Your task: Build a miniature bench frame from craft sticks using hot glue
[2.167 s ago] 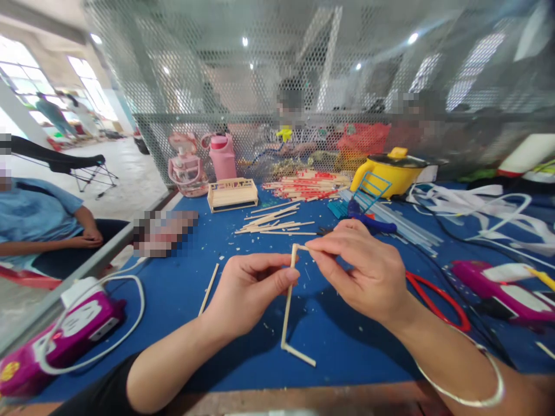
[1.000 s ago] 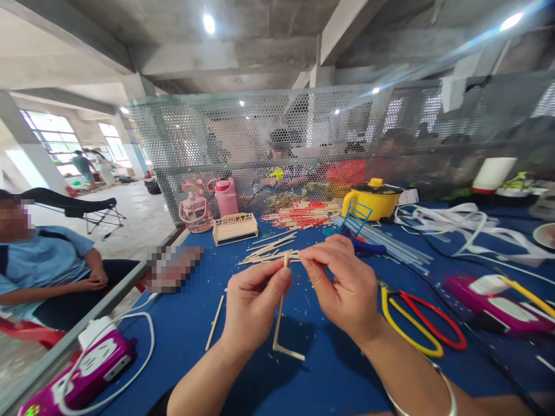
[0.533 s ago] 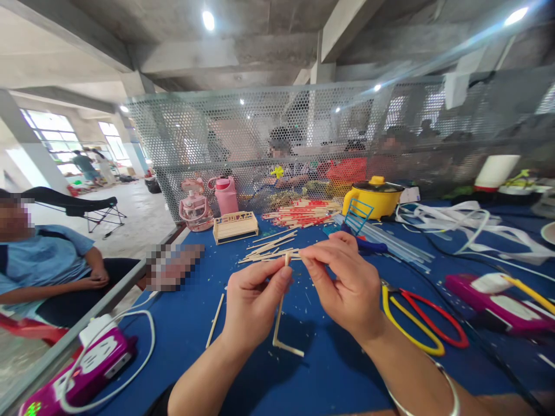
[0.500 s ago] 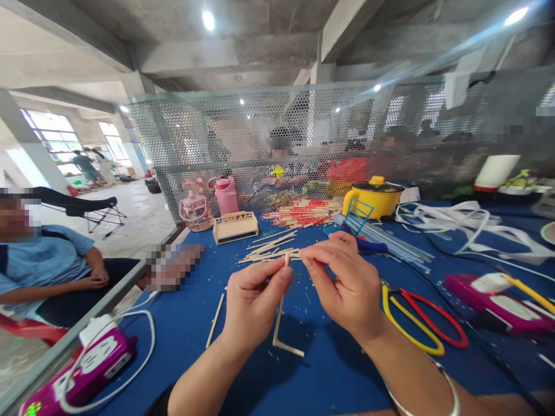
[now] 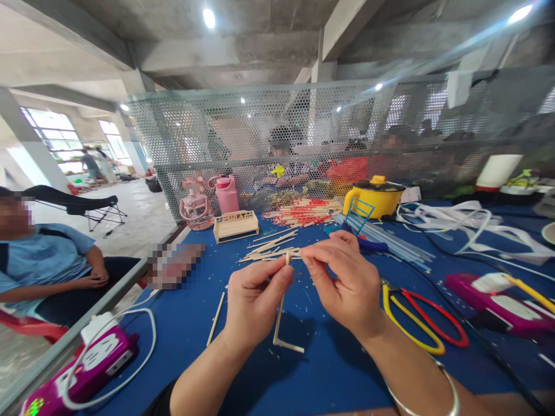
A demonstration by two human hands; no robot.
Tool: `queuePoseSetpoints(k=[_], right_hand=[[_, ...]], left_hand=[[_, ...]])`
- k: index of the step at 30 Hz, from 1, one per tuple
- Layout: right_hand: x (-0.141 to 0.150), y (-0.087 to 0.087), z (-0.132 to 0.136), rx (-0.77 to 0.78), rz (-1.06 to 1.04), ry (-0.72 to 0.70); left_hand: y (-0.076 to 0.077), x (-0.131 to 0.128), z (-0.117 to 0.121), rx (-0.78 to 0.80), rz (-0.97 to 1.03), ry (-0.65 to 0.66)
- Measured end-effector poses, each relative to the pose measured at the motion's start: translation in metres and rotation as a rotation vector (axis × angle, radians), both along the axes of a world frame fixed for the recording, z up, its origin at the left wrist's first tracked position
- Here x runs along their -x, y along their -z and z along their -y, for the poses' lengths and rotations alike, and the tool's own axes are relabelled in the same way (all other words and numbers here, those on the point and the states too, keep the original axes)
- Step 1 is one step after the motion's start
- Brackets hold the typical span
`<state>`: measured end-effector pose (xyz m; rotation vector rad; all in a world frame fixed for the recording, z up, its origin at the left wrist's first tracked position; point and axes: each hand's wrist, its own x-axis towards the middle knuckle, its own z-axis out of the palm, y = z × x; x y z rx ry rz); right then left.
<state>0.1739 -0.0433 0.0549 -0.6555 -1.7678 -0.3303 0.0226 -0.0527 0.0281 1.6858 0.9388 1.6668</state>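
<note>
My left hand pinches a long pale wooden stick between thumb and index finger. At its lower end a shorter stick joins it at an angle, pointing right. My right hand is closed at the stick's top end, its thumb and index finger pinching a short wooden stick that meets the long one at a corner. Fingers hide much of that short piece. Behind the hands lie several loose sticks. Another single stick lies left of my left hand.
A small wooden stick model, pink bottles and red-tipped sticks stand or lie toward the mesh partition. Yellow pot, blue glue gun, red-and-yellow scissors and purple power strips surround the workspace. A person sits left.
Since the oldest frame the view has tilted up, and both hands with the joined sticks sit slightly further left in view. Over the last second the hands have stayed almost still, grips unchanged.
</note>
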Motion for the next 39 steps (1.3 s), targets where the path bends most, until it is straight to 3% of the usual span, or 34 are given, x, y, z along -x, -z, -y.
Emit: queuePoseSetpoints(k=[39], right_hand=[[0.001,0.018,-0.026,0.016,0.067,0.006]], left_hand=[[0.010,0.001,-0.018,0.144,-0.011,0.077]])
